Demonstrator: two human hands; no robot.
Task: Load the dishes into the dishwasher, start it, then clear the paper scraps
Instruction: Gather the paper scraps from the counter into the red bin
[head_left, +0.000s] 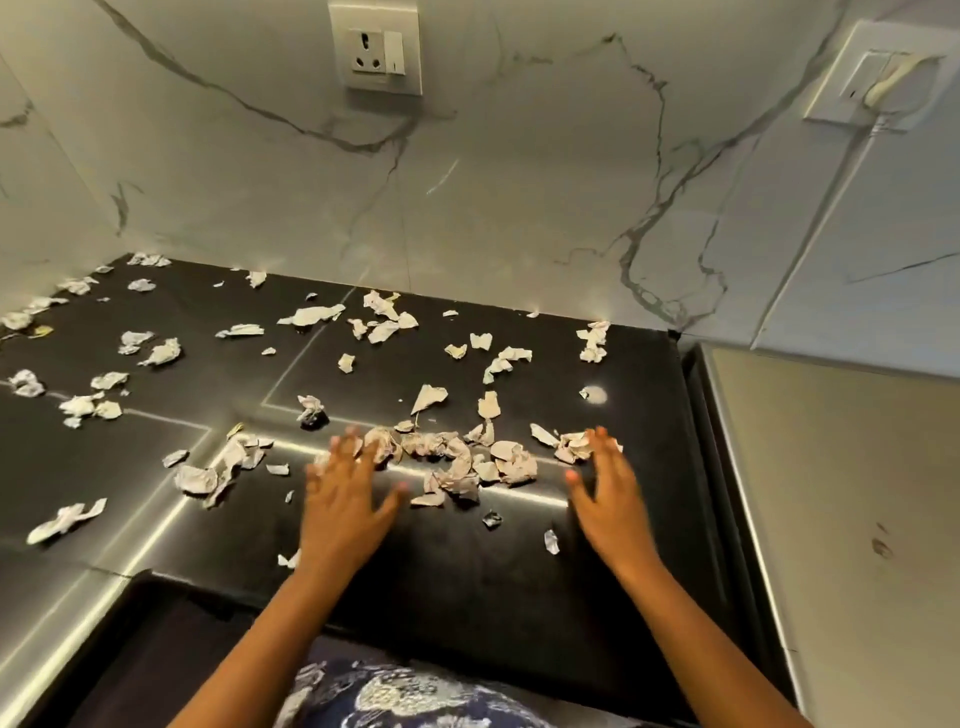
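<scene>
Two bare hands lie palm-down over the counter, both with fingers straight and spread, gripping nothing: the left hand (343, 499) has its blurred fingertips at the left end of a heap of crumpled white paper scraps (457, 460), and the right hand (608, 493) has its fingertips touching the heap's right end. The scraps run to several dozen (too many, and some too small, for an exact count); the thickest cluster sits between the two hands, and the rest are strewn singly across to the left edge and back to the wall. They all lie on a glossy black stone countertop (467, 566) that reflects strips of light. Behind it rises a white marble-veined wall (519, 182) carrying two pale switch plates: a socket plate (382, 47) at top centre and a second plate (878, 78) with a white plug in it at right. A beige panel (831, 493) stands beside the counter's right edge.
</scene>
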